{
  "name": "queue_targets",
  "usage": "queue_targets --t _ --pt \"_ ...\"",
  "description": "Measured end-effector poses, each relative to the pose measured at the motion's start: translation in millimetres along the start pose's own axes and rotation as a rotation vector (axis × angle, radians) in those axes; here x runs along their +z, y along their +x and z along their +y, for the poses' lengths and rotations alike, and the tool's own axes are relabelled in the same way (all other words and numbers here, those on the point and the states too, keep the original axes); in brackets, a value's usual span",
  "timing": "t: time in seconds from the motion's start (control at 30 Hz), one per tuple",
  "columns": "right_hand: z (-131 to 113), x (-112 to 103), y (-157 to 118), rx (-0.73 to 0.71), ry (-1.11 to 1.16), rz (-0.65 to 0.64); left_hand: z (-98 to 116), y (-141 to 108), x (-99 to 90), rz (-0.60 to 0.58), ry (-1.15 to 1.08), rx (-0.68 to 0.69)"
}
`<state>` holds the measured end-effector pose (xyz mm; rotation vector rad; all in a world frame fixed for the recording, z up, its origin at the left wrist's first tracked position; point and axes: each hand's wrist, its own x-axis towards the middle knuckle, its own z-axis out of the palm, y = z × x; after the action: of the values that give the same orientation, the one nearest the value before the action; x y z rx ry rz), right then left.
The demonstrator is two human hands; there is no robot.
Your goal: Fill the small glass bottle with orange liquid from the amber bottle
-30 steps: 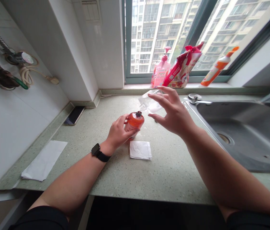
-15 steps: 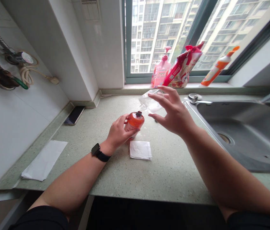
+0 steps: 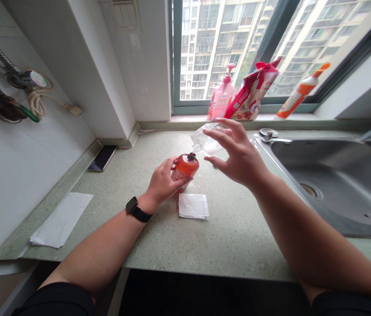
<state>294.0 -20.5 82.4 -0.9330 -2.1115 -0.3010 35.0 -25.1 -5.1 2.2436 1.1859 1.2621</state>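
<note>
My left hand (image 3: 165,181) is wrapped round a bottle of orange-red liquid (image 3: 186,165), which stands on the countertop, tilted a little if at all. Its dark-rimmed mouth has no cap on it. In my right hand (image 3: 234,151) is a clear, square-sided plastic bottle (image 3: 201,135), gripped between thumb and fingers. The clear bottle is tipped, its threaded neck pointing down and left, close above the orange-red bottle's mouth. Whether the two necks touch I cannot tell. A folded white paper towel (image 3: 193,206) lies just in front of the orange-red bottle. Behind my right thumb a small dark object is mostly hidden.
To the right is a steel sink (image 3: 290,175) with a drain fitting (image 3: 267,133) on its rim. A phone (image 3: 102,158) and a folded white sheet (image 3: 61,220) lie at the left. A pink pump bottle (image 3: 221,100), red bag (image 3: 253,94) and orange-white bottle (image 3: 299,96) line the windowsill.
Both hands keep their hold and hardly move. The orange-red bottle's top has shifted very slightly to the right.
</note>
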Motion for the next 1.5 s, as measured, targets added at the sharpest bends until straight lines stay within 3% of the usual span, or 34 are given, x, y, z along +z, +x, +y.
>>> queue_targets --t 1.5 --pt "-3.0 -1.2 0.9 0.008 -0.018 -0.025 -0.7 0.7 0.2 -0.01 0.008 -0.005"
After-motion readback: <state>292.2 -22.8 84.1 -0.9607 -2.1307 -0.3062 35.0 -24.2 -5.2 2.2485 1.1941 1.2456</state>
